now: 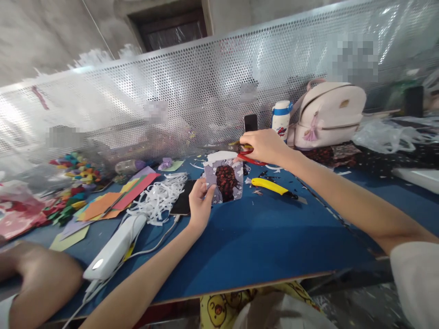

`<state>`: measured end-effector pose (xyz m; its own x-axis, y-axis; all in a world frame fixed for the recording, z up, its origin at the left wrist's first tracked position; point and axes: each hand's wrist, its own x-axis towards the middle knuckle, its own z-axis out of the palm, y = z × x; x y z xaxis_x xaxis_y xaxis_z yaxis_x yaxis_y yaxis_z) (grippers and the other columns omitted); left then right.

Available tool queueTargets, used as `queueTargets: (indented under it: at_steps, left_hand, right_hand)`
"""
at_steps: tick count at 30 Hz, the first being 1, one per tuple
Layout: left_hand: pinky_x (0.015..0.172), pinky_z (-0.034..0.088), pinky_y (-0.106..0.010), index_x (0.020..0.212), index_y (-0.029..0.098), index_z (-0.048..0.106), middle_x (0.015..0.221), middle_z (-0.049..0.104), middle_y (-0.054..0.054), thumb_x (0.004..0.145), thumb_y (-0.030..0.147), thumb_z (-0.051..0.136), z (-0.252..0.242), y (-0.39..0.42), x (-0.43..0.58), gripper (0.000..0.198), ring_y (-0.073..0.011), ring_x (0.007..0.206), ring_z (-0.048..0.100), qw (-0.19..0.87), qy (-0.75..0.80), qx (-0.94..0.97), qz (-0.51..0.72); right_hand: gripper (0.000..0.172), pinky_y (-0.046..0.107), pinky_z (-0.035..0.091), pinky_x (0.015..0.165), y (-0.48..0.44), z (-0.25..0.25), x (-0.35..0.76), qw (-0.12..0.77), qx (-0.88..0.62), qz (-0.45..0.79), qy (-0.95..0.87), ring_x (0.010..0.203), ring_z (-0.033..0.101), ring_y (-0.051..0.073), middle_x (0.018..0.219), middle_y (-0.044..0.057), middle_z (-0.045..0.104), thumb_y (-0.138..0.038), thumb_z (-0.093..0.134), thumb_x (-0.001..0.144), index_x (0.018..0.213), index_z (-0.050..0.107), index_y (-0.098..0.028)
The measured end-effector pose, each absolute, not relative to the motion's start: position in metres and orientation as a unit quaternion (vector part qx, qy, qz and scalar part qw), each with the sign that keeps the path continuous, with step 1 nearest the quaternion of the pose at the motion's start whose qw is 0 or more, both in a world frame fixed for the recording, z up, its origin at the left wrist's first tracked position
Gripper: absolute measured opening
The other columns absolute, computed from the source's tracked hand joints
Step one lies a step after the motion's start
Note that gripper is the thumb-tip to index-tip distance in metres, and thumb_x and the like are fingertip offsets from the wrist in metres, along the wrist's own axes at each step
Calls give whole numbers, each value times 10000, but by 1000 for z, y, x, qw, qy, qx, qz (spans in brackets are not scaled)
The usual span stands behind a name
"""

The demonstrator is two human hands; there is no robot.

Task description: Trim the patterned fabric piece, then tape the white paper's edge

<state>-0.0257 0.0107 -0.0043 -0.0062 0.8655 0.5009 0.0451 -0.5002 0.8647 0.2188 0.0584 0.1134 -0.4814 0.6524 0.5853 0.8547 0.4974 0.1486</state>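
Lighting is moderate and diffuse, with streaked glare on the perforated screen [212,91], soft shadow across the front of the blue tabletop [254,260] and a dim doorway [173,33]. Wide-angle distortion stretches the edges, where detail softens; the printed piece [225,180] reads more clearly. Pixelated patches [356,59] obscure parts of the screen.

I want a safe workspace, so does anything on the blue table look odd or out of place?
Yes: a yellow knife lies near the right hand, its blade apparently exposed, which looks risky. Dark scraps are scattered beside it, and tangled white strips lie heaped by the flat phone.
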Motion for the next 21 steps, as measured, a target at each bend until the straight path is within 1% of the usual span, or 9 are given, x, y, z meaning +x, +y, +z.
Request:
queueTargets:
  at_steps: [3, 5, 6, 8, 10, 12, 15, 18, 21]
  left_hand:
    - [569, 502, -229, 981, 210, 570, 747, 677, 3, 817, 549, 729, -6, 13, -25, 409, -137, 603, 621, 364, 369, 596, 613]
    - [571, 519, -237, 987, 210, 561, 751, 679, 5, 804, 555, 733, -7, 14, -25, 426, -142, 608, 634, 379, 370, 582, 617]
    - [577, 524, -239, 990, 209, 559, 759, 679, 6, 798, 553, 737, -7, 15, -25, 432, -141, 613, 637, 384, 370, 577, 619]
    - [585, 523, -232, 995, 204, 559, 774, 680, 7, 786, 536, 754, -9, 16, -26, 439, -131, 613, 630, 390, 373, 566, 623]
    - [593, 517, -220, 994, 199, 561, 786, 681, 7, 774, 516, 773, -10, 17, -27, 440, -119, 617, 622, 393, 375, 557, 628]
    - [609, 518, -218, 979, 195, 565, 799, 685, 2, 761, 504, 789, -10, 18, -27, 440, -122, 645, 633, 397, 376, 550, 632]
    - [632, 528, -226, 959, 190, 579, 802, 694, -5, 734, 496, 812, -10, 18, -26, 446, -135, 676, 655, 402, 377, 541, 636]
    - [642, 540, -236, 947, 187, 580, 802, 703, -6, 702, 495, 836, -9, 19, -25, 470, -135, 666, 662, 405, 379, 528, 643]
    - [654, 544, -230, 939, 184, 573, 813, 713, -8, 681, 479, 857, -9, 19, -25, 484, -129, 673, 668, 406, 379, 517, 651]
  right_hand:
    - [420, 304, 252, 568, 66, 112, 226, 275, -467, -203, -816, 708, 567, 170, 792, 43, 644, -589, 559, 890, 744, 557, -195]
    - [460, 307, 302, 570, 69, 112, 229, 311, -475, -145, -810, 694, 582, 177, 742, 44, 637, -627, 593, 861, 707, 528, -198]
    - [479, 309, 344, 574, 70, 112, 230, 335, -471, -80, -812, 691, 596, 181, 720, 43, 640, -647, 612, 841, 693, 517, -202]
    - [503, 321, 454, 605, 71, 113, 229, 382, -441, 110, -805, 702, 638, 190, 700, 43, 663, -683, 654, 791, 690, 513, -211]
    - [488, 343, 545, 676, 72, 113, 227, 417, -394, 287, -767, 742, 682, 198, 744, 54, 703, -671, 699, 760, 724, 542, -210]
    - [451, 351, 582, 715, 73, 112, 224, 443, -367, 378, -725, 774, 709, 205, 781, 67, 722, -615, 750, 746, 763, 574, -201]
    - [404, 304, 565, 636, 79, 107, 222, 456, -364, 422, -694, 787, 723, 205, 801, 74, 727, -517, 801, 736, 789, 565, -194]
    - [447, 251, 500, 536, 85, 95, 218, 430, -365, 446, -695, 765, 721, 197, 821, 73, 728, -471, 853, 675, 745, 505, -199]
    - [482, 230, 460, 498, 88, 83, 212, 394, -361, 461, -708, 729, 707, 189, 755, 41, 701, -458, 889, 609, 711, 497, -197]
